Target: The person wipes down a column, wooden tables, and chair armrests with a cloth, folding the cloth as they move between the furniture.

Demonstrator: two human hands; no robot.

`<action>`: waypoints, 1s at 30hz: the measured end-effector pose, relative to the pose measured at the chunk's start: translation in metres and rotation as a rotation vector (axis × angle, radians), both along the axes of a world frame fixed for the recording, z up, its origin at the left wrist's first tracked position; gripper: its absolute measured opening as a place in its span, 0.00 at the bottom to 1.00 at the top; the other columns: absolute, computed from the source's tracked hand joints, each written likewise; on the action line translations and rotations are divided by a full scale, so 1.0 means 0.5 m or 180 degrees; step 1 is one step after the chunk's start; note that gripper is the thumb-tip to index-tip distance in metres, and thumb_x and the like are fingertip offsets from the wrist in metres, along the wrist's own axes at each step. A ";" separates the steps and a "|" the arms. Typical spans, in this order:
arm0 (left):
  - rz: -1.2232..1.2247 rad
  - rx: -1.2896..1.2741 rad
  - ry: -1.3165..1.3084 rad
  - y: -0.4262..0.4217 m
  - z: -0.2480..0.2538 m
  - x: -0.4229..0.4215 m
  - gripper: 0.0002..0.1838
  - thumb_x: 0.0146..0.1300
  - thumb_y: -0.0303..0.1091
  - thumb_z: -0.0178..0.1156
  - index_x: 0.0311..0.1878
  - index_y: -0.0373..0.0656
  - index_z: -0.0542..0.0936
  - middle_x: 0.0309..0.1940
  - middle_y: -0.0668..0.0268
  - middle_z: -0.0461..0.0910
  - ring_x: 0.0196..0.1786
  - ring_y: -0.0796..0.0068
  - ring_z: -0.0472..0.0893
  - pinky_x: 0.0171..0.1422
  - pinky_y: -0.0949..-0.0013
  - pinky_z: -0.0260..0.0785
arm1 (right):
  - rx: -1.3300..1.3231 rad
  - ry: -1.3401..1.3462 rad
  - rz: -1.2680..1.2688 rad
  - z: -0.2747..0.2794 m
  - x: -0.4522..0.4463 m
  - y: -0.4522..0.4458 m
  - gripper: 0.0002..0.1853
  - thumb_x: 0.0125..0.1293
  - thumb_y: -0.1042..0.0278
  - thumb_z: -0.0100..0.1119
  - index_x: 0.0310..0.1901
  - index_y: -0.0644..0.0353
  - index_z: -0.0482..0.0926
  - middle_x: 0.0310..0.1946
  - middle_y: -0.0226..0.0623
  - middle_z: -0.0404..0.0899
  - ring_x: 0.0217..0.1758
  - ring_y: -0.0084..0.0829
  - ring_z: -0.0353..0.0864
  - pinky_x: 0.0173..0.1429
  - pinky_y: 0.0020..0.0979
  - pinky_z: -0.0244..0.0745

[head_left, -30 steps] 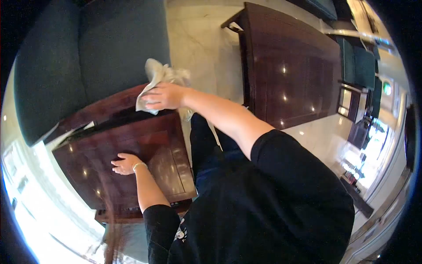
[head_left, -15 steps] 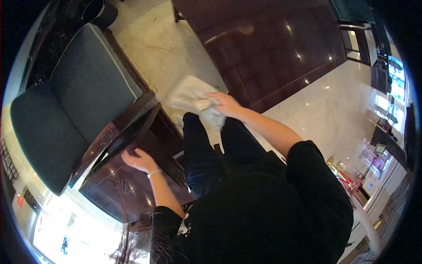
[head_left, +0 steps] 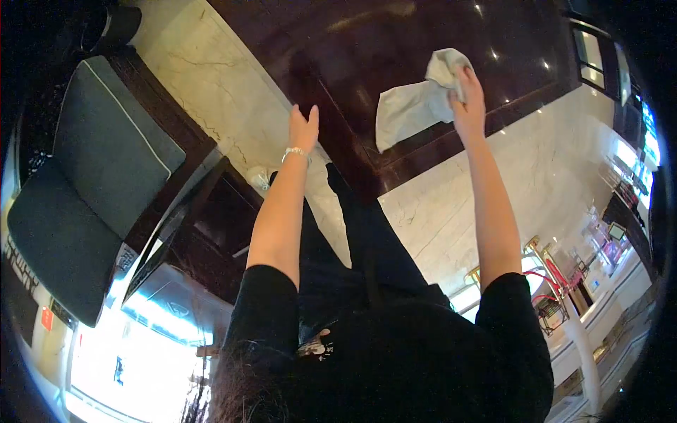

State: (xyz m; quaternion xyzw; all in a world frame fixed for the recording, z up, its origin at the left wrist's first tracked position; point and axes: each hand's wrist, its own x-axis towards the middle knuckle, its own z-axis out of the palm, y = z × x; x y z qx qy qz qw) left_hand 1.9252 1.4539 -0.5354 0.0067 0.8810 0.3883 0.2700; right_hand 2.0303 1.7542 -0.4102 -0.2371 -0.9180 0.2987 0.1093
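A whitish cloth point(head_left: 409, 109) hangs from my right hand point(head_left: 469, 106), whose fingers are closed round its bunched upper end. Its loose part spreads to the left over the large dark red wooden table point(head_left: 338, 63); whether it touches the top I cannot tell. Near the table's left edge is my left hand point(head_left: 304, 130), thumb and fingers apart, holding nothing, with a bracelet point(head_left: 295, 151) at the wrist.
A chair with dark grey-green cushions point(head_left: 116, 127) stands at the left, beside a smaller dark wooden table point(head_left: 215, 240). Pale marble floor point(head_left: 204, 77) runs between chair and large table. Gold posts with red ropes point(head_left: 553, 275) are at the lower right.
My right hand has carried the cloth from the chair's armrest across to the large table. My left hand has left the smaller table and moved up and right. The view has turned.
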 end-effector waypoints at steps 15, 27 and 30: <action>0.1131 -0.1971 0.1330 0.137 -0.084 -0.005 0.25 0.56 0.45 0.51 0.49 0.36 0.61 0.38 0.48 0.71 0.38 0.50 0.74 0.39 0.55 0.67 | 0.1345 -0.0751 0.0361 -0.331 0.051 -0.100 0.35 0.49 0.46 0.56 0.59 0.41 0.58 0.62 0.42 0.53 0.61 0.46 0.57 0.54 0.64 0.48; 0.0969 -0.2064 0.1260 0.116 -0.095 0.018 0.25 0.56 0.45 0.50 0.50 0.38 0.59 0.39 0.51 0.71 0.33 0.50 0.75 0.33 0.53 0.67 | 0.1474 -0.0563 0.0371 -0.325 0.063 -0.106 0.33 0.46 0.49 0.57 0.57 0.42 0.62 0.61 0.43 0.58 0.60 0.45 0.60 0.53 0.62 0.51; 0.1008 -0.2026 0.1239 0.119 -0.092 0.015 0.25 0.56 0.45 0.50 0.50 0.37 0.59 0.40 0.51 0.70 0.35 0.51 0.75 0.34 0.54 0.67 | 0.1487 -0.0517 0.0433 -0.327 0.061 -0.103 0.33 0.47 0.50 0.56 0.57 0.43 0.61 0.61 0.44 0.57 0.60 0.46 0.60 0.53 0.62 0.50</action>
